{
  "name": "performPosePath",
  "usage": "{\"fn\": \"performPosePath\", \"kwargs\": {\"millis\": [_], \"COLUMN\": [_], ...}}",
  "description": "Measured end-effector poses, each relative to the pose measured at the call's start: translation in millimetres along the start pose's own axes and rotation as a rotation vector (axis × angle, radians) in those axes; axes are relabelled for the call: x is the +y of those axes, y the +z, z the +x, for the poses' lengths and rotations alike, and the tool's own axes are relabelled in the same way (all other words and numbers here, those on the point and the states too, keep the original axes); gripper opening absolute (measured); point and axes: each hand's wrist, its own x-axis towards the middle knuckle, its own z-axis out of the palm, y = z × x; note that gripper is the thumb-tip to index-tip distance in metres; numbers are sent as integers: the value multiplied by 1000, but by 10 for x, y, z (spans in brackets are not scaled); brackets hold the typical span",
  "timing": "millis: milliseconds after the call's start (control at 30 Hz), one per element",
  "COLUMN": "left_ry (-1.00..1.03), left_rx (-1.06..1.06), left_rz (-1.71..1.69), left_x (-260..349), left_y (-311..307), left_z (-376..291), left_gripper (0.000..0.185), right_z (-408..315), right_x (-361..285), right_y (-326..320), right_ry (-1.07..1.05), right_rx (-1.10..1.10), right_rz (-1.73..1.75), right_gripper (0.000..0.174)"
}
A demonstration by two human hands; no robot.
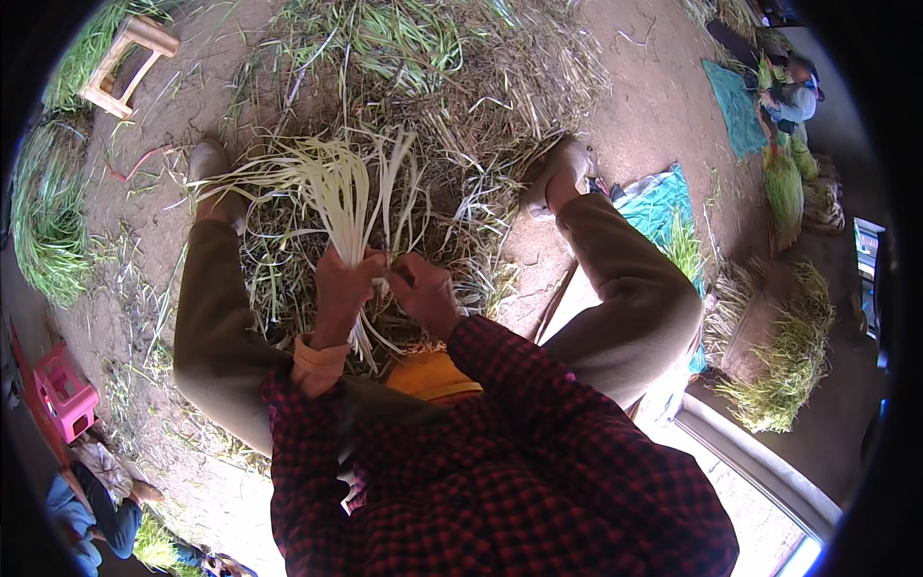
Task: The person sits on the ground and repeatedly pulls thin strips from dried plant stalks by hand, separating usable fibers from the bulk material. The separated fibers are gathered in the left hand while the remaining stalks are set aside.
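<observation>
My left hand (pixel 340 294) is closed around a bundle of pale, yellowish leafy stalks (pixel 339 198). The leaves fan out away from me and droop to the left; the pale lower ends stick out below the fist. Close beside it, my right hand (pixel 428 294) pinches a few thin stalks (pixel 390 205) between thumb and fingers, almost touching the left hand. Under both hands, between my feet, lies a heap of cut leaves and dry straw-like scraps (pixel 461 249). An orange surface (pixel 429 375) shows between my thighs, partly hidden by my sleeve.
A wooden stool (pixel 133 68) lies at the far left near green leaf piles (pixel 50 216). A pink plastic stool (pixel 65 393) stands lower left, near a seated person (pixel 94 505). On the right are a teal sheet (pixel 652 205), a leaf heap (pixel 786 353) and another person (pixel 793 104).
</observation>
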Motion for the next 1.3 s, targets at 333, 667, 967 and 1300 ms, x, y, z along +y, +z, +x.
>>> {"fn": "performPosePath", "kwargs": {"millis": [333,667,967,1300], "left_ry": [44,36,3,26], "left_rx": [130,112,74,8], "left_rz": [73,-136,-24,-175], "left_x": [-14,112,137,94], "left_y": [-48,-119,-108,-151], "left_z": [54,-17,-31,-7], "left_gripper": [17,17,18,19], "right_z": [-31,80,486,582], "right_x": [226,815,279,-225], "right_y": [-255,-264,43,-319], "right_ry": [190,442,707,342], "right_rx": [-148,-204,-74,23], "right_rz": [-211,-163,809,671], "right_gripper": [18,23,22,12]}}
